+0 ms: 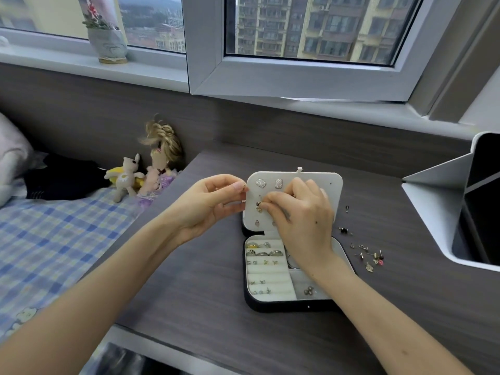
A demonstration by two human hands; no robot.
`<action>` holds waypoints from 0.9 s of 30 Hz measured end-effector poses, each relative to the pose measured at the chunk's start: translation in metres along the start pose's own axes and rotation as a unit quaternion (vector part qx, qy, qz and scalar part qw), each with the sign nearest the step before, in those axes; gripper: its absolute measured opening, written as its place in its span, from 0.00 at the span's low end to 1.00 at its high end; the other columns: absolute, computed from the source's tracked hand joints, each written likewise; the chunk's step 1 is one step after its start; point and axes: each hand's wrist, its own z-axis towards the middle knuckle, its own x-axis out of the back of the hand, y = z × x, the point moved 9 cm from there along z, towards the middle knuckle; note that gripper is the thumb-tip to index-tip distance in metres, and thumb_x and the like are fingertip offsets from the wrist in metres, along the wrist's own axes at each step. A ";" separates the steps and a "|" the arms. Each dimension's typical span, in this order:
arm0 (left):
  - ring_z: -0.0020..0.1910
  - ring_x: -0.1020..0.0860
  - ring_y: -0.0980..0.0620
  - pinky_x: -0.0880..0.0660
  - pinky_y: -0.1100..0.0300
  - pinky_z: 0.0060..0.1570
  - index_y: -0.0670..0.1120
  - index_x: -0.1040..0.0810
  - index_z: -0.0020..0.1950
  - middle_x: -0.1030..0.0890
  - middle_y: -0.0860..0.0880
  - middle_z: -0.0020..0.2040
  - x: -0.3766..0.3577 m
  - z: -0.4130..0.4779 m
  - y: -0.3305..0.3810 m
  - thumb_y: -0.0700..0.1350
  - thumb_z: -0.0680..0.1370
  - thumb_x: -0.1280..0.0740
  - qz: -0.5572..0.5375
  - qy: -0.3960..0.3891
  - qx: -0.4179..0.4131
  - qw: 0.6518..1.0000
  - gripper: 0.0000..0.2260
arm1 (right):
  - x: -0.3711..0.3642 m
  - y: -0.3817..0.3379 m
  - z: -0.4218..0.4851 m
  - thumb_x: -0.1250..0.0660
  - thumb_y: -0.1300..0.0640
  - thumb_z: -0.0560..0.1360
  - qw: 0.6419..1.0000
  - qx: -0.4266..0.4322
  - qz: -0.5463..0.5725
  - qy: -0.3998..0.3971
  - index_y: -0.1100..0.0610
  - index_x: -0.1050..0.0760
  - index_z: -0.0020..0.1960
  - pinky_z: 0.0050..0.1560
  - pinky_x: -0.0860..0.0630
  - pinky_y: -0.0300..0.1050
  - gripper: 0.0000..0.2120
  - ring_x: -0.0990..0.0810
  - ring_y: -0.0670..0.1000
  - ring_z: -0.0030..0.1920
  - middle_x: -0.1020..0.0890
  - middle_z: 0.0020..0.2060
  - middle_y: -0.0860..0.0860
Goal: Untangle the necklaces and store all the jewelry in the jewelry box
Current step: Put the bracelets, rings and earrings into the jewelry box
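The left hand (208, 204) is pinching the earring panel (324, 182) of the open jewelry box (249, 299) on the desk (189, 280), steadying it while the right hand (300, 212) is pinching a small earring (259, 204) onto it.

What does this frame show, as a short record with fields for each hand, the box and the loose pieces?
left hand: pinches the left edge of the earring panel
right hand: fingers pinch a small earring at the panel
jewelry box: open on the desk, rings in its upper rolls
loose earrings: on the desk, right of the box
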 end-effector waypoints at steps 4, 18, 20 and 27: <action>0.48 0.20 0.49 0.21 0.57 0.51 0.38 0.23 0.48 0.20 0.41 0.48 0.001 0.000 -0.002 0.41 0.73 0.35 -0.006 0.005 0.005 1.000 0.08 | -0.001 -0.001 0.000 0.35 0.48 0.71 1.000 0.005 0.003 0.001 0.51 0.19 0.36 0.35 0.39 0.44 0.10 0.33 0.51 0.34 0.30 0.30 0.48; 0.51 0.20 0.46 0.22 0.57 0.51 0.43 0.17 0.39 0.19 0.41 0.51 -0.008 -0.005 0.001 0.38 0.74 0.34 0.007 -0.066 0.008 0.998 0.08 | 0.027 -0.014 0.009 0.27 0.42 0.65 0.990 0.049 -0.117 0.056 0.56 0.29 0.55 0.52 0.39 0.51 0.26 0.30 0.54 0.50 0.23 0.49 0.54; 0.50 0.20 0.47 0.23 0.58 0.50 0.43 0.17 0.38 0.18 0.43 0.48 -0.010 -0.006 0.002 0.37 0.74 0.33 0.017 -0.094 0.019 0.995 0.07 | 0.027 -0.013 0.009 0.27 0.41 0.65 0.991 0.074 -0.104 0.035 0.56 0.25 0.53 0.54 0.39 0.51 0.24 0.27 0.54 0.48 0.21 0.47 0.52; 0.45 0.20 0.51 0.23 0.62 0.47 0.38 0.21 0.45 0.18 0.45 0.43 -0.010 0.004 -0.005 0.39 0.73 0.32 0.163 -0.117 0.048 0.978 0.05 | 0.033 -0.015 -0.008 0.27 0.44 0.69 0.992 0.111 -0.044 0.034 0.56 0.22 0.39 0.47 0.37 0.48 0.15 0.25 0.52 0.34 0.21 0.32 0.47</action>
